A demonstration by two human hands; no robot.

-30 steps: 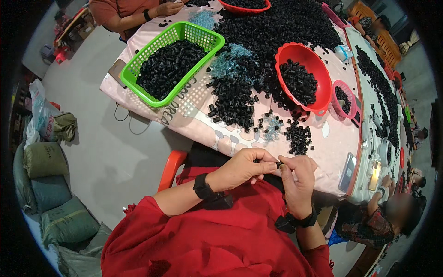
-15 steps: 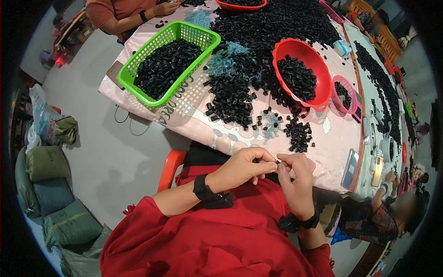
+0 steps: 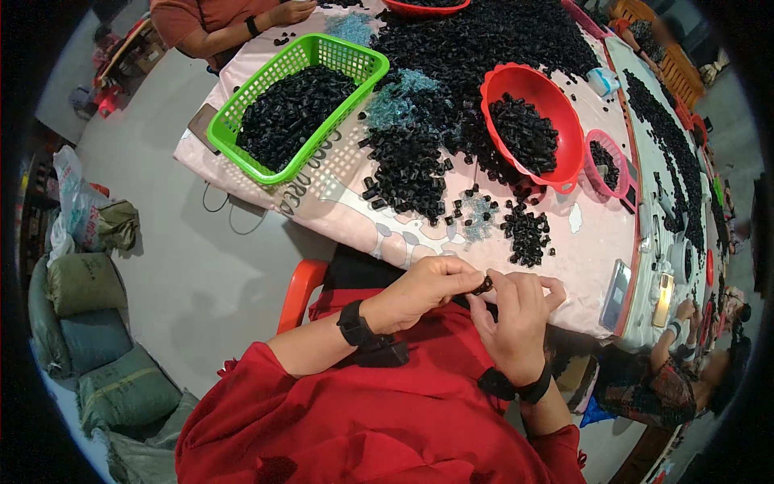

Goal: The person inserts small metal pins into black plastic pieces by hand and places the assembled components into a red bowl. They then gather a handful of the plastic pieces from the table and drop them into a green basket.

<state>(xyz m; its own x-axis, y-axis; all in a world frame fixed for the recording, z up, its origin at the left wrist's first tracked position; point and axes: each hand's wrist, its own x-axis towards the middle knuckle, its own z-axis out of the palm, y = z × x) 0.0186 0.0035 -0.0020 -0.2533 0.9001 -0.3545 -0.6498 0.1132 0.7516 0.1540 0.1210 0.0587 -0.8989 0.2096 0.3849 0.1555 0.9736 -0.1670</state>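
Pink table [image 3: 584,258] filling upper centre of frame; we are facing it from lower edge. Black heap [image 3: 484,48] spreading along top centre. Green basket [image 3: 278,176] holding black pieces [image 3: 294,113], upper left. Red bowl [image 3: 571,137] holding more, upper right. Our left hand [image 3: 423,290], below centre, pinching black part [image 3: 484,285] between thumb and fingertips. Our right hand [image 3: 520,319] curling fingers against it; whether gripping too, we are not making out. Part sitting right of centre.

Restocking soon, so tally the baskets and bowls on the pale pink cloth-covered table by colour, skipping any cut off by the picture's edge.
Green rectangular plastic lattice basket: 1
Red scallop-rimmed plastic bowl: 1
Pink round plastic basket: 1
Total: 3
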